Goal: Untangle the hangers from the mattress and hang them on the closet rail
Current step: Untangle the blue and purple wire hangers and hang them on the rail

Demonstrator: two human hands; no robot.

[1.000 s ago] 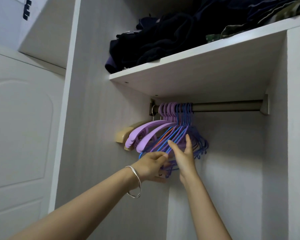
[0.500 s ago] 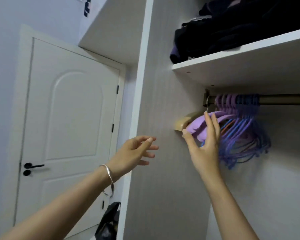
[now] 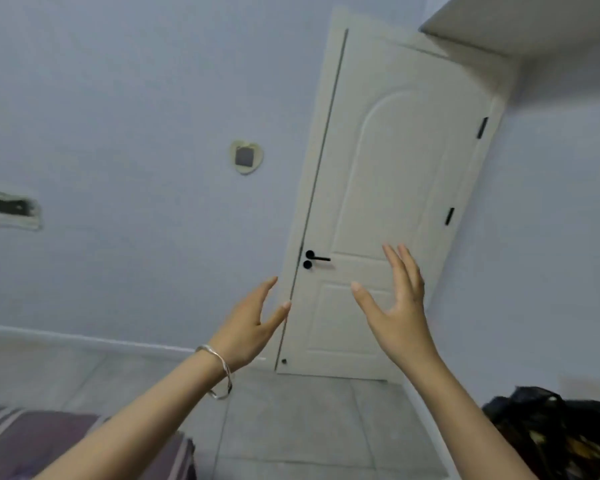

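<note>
Far left: a rough opening (image 3: pixel 13 207) in the wall. Below it is a corner of the mattress (image 3: pixel 32 441) under a purple striped cover. No hangers show on the part in view. Further right, a heart-shaped plaque (image 3: pixel 246 156) is fixed to the wall.

Left hand (image 3: pixel 248 329): raised in the air, fingers straight and slightly spread, holding nothing. There is a silver bangle (image 3: pixel 219 374) at the wrist. Behind it stands a closed white door (image 3: pixel 388 185) with a black handle (image 3: pixel 317 259).

Right hand (image 3: pixel 400 313): raised near the left but apart from it, palm open, fingers extended, holding nothing. A black bag (image 3: pixel 551 431) lies lower right. The closet's top edge (image 3: pixel 520 26) shows upper right.

Change noted: half a second ago the right hand rested against the purple and blue hangers bunched at the left end of the closet rail. Both hands have since come away, and the view has swung from the closet to the door and mattress. Hangers and rail are now out of view.

Assessment: that batch appears hung, and the person is likely turning back to the mattress. Whether any hangers remain there cannot be told.
</note>
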